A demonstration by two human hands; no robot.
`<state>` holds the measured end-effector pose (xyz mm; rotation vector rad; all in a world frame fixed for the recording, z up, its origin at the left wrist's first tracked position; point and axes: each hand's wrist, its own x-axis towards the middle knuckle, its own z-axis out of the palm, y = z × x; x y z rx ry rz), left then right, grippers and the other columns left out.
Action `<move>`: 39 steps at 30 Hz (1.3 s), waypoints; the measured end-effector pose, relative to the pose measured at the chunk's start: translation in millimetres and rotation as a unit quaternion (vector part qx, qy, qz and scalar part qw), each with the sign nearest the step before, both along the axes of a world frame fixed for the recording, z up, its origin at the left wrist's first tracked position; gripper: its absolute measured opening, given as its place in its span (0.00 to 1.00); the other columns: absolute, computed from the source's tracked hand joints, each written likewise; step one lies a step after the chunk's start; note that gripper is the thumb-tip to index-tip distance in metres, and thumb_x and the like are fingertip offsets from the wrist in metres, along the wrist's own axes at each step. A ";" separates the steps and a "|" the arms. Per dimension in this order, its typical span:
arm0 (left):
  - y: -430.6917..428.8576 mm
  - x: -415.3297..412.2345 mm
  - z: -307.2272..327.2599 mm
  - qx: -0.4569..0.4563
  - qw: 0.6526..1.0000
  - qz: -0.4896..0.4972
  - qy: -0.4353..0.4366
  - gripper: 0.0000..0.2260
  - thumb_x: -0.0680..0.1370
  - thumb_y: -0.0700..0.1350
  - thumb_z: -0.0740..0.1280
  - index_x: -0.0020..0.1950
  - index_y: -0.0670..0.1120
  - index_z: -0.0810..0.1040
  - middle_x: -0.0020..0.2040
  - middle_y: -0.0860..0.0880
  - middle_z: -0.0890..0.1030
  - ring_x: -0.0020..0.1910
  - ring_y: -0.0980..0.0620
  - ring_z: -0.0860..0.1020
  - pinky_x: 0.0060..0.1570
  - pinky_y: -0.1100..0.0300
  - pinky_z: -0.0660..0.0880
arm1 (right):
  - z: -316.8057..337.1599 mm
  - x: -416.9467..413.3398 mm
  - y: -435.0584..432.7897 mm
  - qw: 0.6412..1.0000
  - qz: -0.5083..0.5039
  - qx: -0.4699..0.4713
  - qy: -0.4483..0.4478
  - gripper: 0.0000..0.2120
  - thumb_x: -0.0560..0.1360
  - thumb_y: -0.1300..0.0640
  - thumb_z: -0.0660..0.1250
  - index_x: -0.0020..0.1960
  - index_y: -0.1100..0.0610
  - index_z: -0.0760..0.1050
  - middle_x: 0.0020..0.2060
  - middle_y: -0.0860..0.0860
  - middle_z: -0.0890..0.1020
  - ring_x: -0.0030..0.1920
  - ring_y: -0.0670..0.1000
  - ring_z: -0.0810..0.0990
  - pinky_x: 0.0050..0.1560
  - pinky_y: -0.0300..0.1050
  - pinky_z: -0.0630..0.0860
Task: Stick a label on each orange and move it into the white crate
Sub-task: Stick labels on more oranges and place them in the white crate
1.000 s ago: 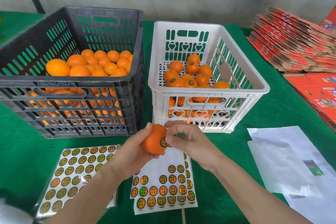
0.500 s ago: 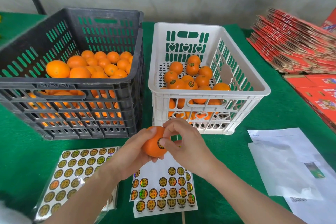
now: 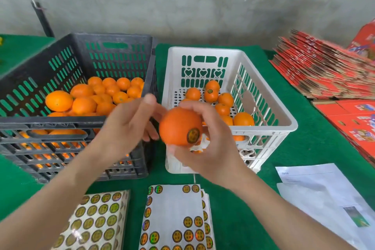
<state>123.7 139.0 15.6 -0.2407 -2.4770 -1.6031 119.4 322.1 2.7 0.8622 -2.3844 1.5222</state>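
a labelled orange (image 3: 179,126) is gripped in the right hand (image 3: 205,148) at the near wall of the white crate (image 3: 284,119); the left hand (image 3: 129,126), fingers spread and empty, sits just beside it. the step in hand is judged to be the drop: the fruit is best lifted clear of the rim and lowered, not tossed, with the round label (image 3: 193,135) kept unrubbed. two crates are counted, black (image 3: 40,79) and white; about eight oranges are seen in the white one, and two sticker sheet piles (image 3: 174,205) lie in front.
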 end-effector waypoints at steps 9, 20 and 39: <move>-82.4 -82.8 -11.7 -0.387 0.890 0.233 -0.063 0.10 0.74 0.51 0.70 0.46 0.44 0.79 0.39 0.47 0.77 0.41 0.45 0.73 0.40 0.56 0.67 | -3.9 -210.9 13.0 0.945 -0.164 0.254 -0.126 0.24 0.67 0.60 0.71 0.59 0.57 0.66 0.39 0.46 0.71 0.43 0.50 0.72 0.34 0.41 0.69; -80.6 -90.5 -14.6 -0.360 0.890 0.270 -0.067 0.09 0.77 0.43 0.66 0.56 0.43 0.77 0.43 0.44 0.79 0.40 0.45 0.74 0.34 0.56 0.71 | -84.3 -279.0 15.8 0.836 -0.069 0.514 -0.178 0.39 0.69 0.58 0.72 0.74 0.59 0.56 0.64 0.58 0.73 0.63 0.59 0.72 0.57 0.50 0.73; -177.5 -65.5 -17.2 -0.317 0.892 0.307 -0.093 0.11 0.77 0.42 0.63 0.58 0.43 0.75 0.48 0.42 0.80 0.42 0.43 0.77 0.38 0.53 0.74 | -1.8 -211.1 -246.3 0.791 0.092 0.605 -0.017 0.11 0.73 0.55 0.69 0.44 0.63 0.72 0.46 0.56 0.75 0.47 0.58 0.74 0.51 0.53 0.74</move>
